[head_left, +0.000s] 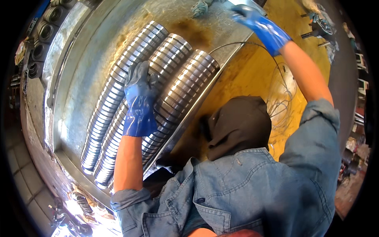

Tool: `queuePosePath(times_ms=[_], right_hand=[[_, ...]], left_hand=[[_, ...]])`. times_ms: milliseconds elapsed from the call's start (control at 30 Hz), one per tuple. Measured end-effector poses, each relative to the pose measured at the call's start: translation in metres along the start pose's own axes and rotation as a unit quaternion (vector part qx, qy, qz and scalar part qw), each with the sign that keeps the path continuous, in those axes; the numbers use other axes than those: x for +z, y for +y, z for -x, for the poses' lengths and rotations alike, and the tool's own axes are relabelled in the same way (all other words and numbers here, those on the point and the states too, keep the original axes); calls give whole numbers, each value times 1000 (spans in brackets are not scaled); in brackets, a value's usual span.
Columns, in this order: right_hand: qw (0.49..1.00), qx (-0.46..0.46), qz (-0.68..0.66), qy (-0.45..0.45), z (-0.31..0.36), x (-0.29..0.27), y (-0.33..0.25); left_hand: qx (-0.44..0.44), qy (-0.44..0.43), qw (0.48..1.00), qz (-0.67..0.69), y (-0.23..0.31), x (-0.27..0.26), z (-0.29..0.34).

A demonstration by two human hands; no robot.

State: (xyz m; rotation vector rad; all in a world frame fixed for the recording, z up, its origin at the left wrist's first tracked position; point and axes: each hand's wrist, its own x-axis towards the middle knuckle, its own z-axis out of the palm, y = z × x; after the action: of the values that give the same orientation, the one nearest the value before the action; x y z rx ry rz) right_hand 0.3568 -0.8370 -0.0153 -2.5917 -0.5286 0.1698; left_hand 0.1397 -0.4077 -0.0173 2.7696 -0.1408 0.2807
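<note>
Three long rows of shiny metal rings lie side by side in a shallow metal tray [75, 102]: a left row [104, 102], a middle row [171, 53] and a right row [191, 81]. My left hand [140, 91], in a blue rubber glove, rests on the left and middle rows. Its fingers are stretched out and point away from me, with nothing gripped. At the far right, beyond the tray's edge, my right hand [262, 27] in a matching glove reaches out. Motion blurs its fingers beside a pale object at the picture's top edge, so any hold is hidden.
A thin dark cable [272, 55] runs from the tray over a yellow surface [237, 79] to loose coils. A crumpled greenish rag [200, 8] lies at the tray's far end. Stacked dark rings [47, 31] stand at far left. A dark cloth-covered shape [239, 126] is near me.
</note>
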Motion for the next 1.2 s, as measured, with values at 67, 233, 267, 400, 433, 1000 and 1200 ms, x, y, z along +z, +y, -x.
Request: queuePosePath(times_ms=[67,233,267,400,433,1000,1200], right_hand=[[997,61,-3,37,33,-26,38],[968,148,-200,22,120,13,172],[968,142,-202,37,144,25,200],[921,236,-295,-97,141,50,115],[921,238,-292,-93,152,35,109],[881,-56,311,-353,39,-12,-204],[995,-80,57,3,26,19,-42]], left_hand=[[-1,4,1000,-5,-2,1,2],[21,23,998,-57,-5,3,4],[25,27,998,-43,-2,5,0],[-35,-31,999,-3,-3,-9,11],[-26,-38,999,-9,0,-9,8],[-9,-28,1000,-5,-3,-6,8],[-8,-7,998,-55,-6,1,9]])
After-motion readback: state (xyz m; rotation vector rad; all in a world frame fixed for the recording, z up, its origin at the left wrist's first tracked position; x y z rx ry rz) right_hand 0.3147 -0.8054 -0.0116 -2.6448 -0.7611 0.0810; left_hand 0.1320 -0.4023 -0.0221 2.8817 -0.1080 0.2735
